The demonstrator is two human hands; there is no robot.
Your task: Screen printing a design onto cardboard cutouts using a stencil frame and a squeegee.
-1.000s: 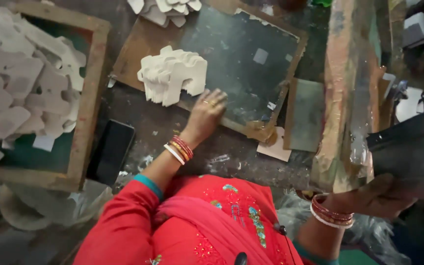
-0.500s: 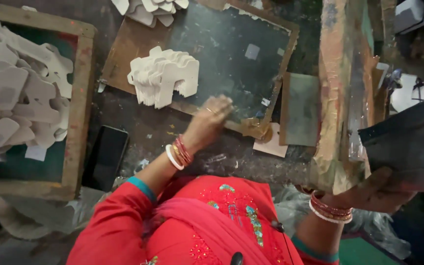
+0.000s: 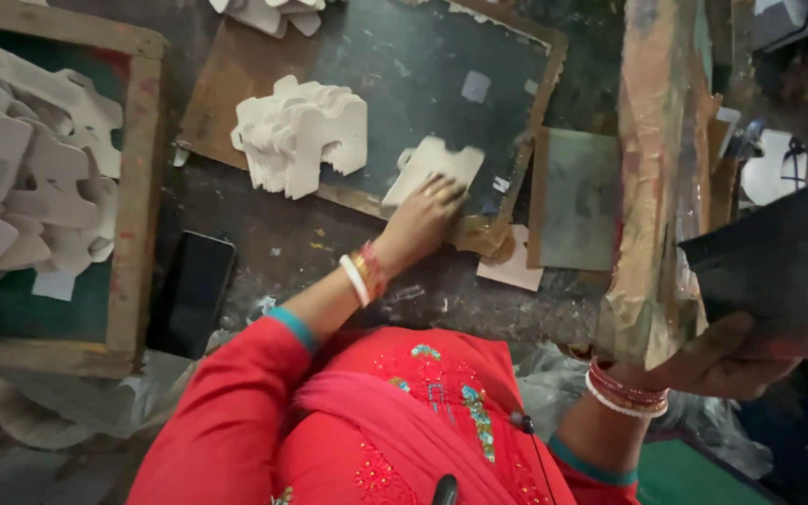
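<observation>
My left hand reaches forward and lies with its fingers on a flat white cutout piece. The piece rests on a dark board near the board's front edge. A thick stack of the same white cutouts stands on the board to the left of the hand. My right hand is low at the right and grips the bottom of a tall wooden frame wrapped in tape. A dark flat slab sits just above that hand.
A wooden tray at the left holds several loose white cutouts. A black phone lies beside it. A small greenish board and a pale scrap lie right of the dark board. More cutouts sit at the top.
My left hand has moved forward onto the dark board, and a white cutout piece now lies under its fingers. My right hand still holds the frame.
</observation>
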